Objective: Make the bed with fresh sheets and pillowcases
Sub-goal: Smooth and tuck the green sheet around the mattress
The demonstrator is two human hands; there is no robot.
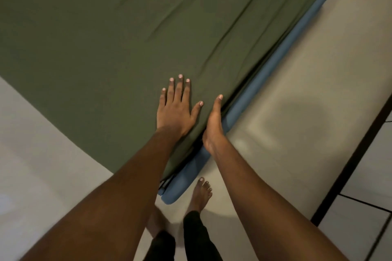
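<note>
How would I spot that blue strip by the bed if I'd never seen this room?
Find the big olive-green sheet filling the upper left. Follow its right edge, where the right hand touches it. The blue padded strip runs there between sheet and pale floor, the only blue thing.

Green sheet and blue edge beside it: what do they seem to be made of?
Green sheet: woven fabric, probably cotton or a blend, matte; it lies in soft long creases. Blue edge: looks like padded mattress covered in smooth cloth, with a rounded corner; the exact material is not clear.
</note>
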